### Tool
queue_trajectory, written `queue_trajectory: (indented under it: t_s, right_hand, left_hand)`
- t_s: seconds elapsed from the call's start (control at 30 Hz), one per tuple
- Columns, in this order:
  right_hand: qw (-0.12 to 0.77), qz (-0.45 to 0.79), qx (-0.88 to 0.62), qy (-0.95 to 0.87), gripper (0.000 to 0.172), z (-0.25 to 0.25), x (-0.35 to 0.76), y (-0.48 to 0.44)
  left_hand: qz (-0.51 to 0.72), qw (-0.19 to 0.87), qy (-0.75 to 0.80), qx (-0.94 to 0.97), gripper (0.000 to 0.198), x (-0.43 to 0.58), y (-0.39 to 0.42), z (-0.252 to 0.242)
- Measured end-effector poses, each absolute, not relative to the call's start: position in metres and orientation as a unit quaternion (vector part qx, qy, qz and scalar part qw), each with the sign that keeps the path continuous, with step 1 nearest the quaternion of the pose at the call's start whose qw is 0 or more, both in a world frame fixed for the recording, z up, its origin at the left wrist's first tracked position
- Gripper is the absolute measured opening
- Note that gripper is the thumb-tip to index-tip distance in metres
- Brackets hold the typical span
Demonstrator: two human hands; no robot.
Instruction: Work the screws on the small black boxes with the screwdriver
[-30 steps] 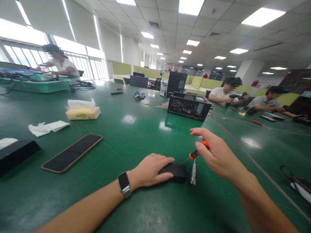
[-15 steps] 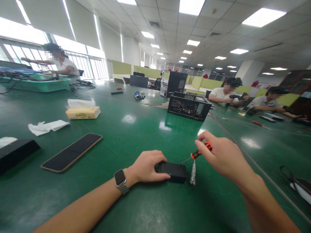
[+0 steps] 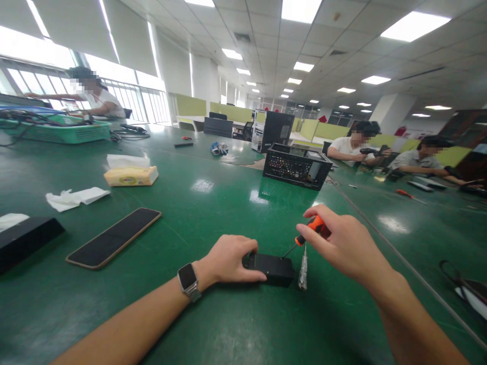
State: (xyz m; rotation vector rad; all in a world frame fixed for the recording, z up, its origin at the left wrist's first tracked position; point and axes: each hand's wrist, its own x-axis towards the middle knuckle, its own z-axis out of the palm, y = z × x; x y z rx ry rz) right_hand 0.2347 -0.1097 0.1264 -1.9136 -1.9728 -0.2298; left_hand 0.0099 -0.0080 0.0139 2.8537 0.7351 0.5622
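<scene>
Here, left hand [image 3: 228,261] clamps black box [image 3: 274,268]; right hand [image 3: 342,243] grips screwdriver [image 3: 310,229]; green basket [image 3: 64,133] holds cables [image 3: 21,116]

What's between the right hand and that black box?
Head view: the screwdriver, its thin shaft running from the right hand to the black box; a slim silvery piece lies beside it.

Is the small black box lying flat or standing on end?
Flat: the black box lies broad face down on the green table, left hand clamped on it, screwdriver tip at its top edge.
</scene>
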Motion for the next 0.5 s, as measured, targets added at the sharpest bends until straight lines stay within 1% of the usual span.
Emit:
queue_trajectory:
  t_s: [0.17, 0.37, 0.5]
  right_hand:
    - [0.214, -0.055, -0.671, -0.708, 0.037, 0.1242, 0.2355, -0.108]
    - [0.211, -0.053, -0.672, -0.708, 0.022, 0.1249, 0.2364, -0.108]
    - [0.227, -0.047, -0.664, -0.711, 0.027, 0.1249, 0.2365, -0.1079]
  left_hand:
    - [0.167, 0.068, 0.26, 0.949, 0.055, 0.0084, -0.0081, 0.0138]
    - [0.165, 0.067, 0.259, 0.949, 0.053, 0.0081, -0.0084, 0.0144]
    - [0.168, 0.07, 0.257, 0.949, 0.053, 0.0082, -0.0083, 0.0133]
